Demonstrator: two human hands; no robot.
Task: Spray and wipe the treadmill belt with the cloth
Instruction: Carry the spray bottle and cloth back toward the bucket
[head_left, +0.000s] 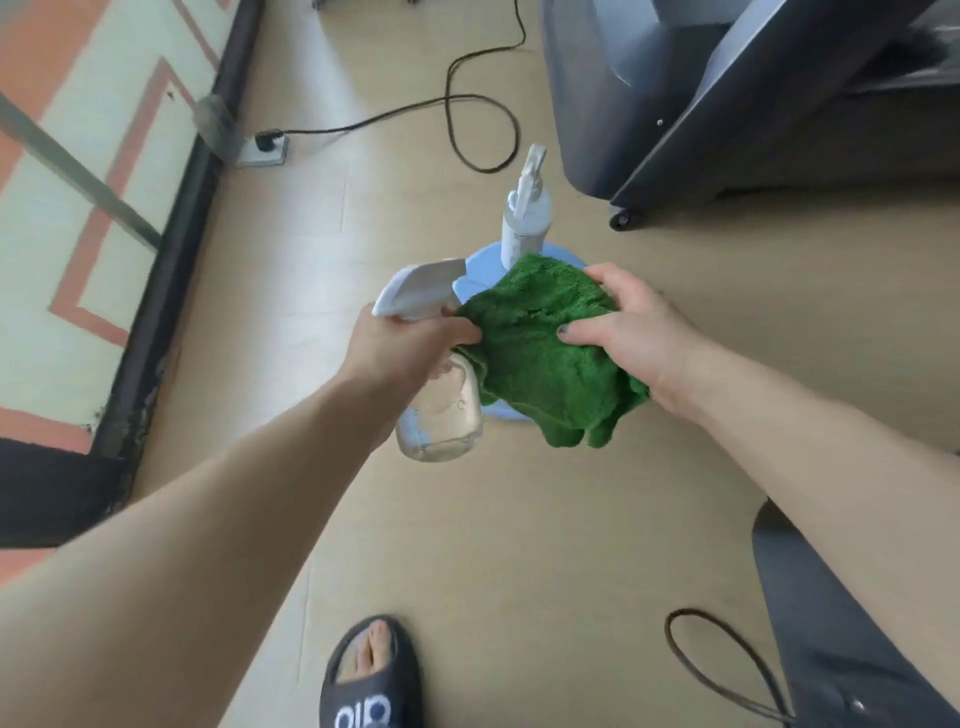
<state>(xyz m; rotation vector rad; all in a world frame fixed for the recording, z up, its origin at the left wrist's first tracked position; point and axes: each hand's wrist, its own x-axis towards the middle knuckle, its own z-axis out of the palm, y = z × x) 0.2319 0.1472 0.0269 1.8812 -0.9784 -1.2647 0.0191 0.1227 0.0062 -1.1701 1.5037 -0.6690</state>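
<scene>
My left hand (405, 343) grips the neck of a clear spray bottle (441, 410) with a white trigger head, held above the floor. Beside it, my right hand (628, 322) holds a crumpled green cloth (545, 358), thumb on top and fingers curled round its far edge. The cloth touches the bottle and my left fingers. The treadmill (753, 93), grey and black, stands at the upper right with a small wheel at its base corner. Its belt is barely visible.
A second spray bottle (524, 213) stands on a blue round stool or lid (478, 270) under my hands. A black power cable (483, 130) loops across the tan floor to a wall socket (267, 145). My slippered foot (371, 675) is at the bottom.
</scene>
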